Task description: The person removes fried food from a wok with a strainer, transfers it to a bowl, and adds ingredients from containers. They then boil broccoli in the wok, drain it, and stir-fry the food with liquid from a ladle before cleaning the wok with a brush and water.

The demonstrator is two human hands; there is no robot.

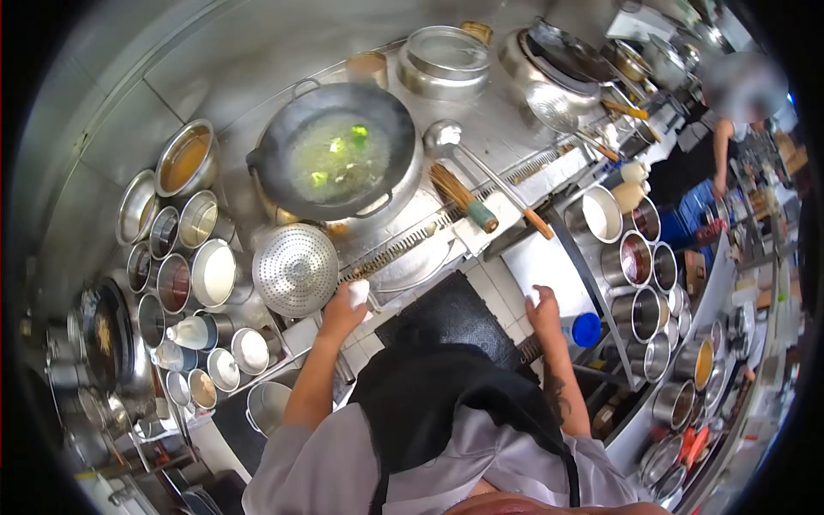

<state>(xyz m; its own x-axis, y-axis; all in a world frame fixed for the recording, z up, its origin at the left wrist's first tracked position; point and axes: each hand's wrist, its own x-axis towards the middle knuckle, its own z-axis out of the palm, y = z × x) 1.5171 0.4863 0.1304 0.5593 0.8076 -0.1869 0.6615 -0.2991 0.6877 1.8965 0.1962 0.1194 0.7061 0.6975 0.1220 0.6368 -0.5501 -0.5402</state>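
Observation:
My left hand (341,316) is closed around a bunched white cloth (359,293), right at the lower right edge of a round perforated strainer (296,269). Out to the right, my right hand (542,311) is closed with a bit of white, cloth-like material (533,297) between thumb and fingers. Ahead of me a black wok (275,163) sits on the stove, holding cloudy liquid and a few bright green pieces. A steel ladle (489,172) with a wooden handle and a bamboo brush (463,199) lie to the right of the wok.
Bowls and tubs of sauces and powders, one a white-filled tub (213,273), crowd the left. More steel containers (635,257) line the right counter. A lidded pot (444,62) stands behind. A black mat (446,322) covers floor ahead. Another person (725,146) stands far right.

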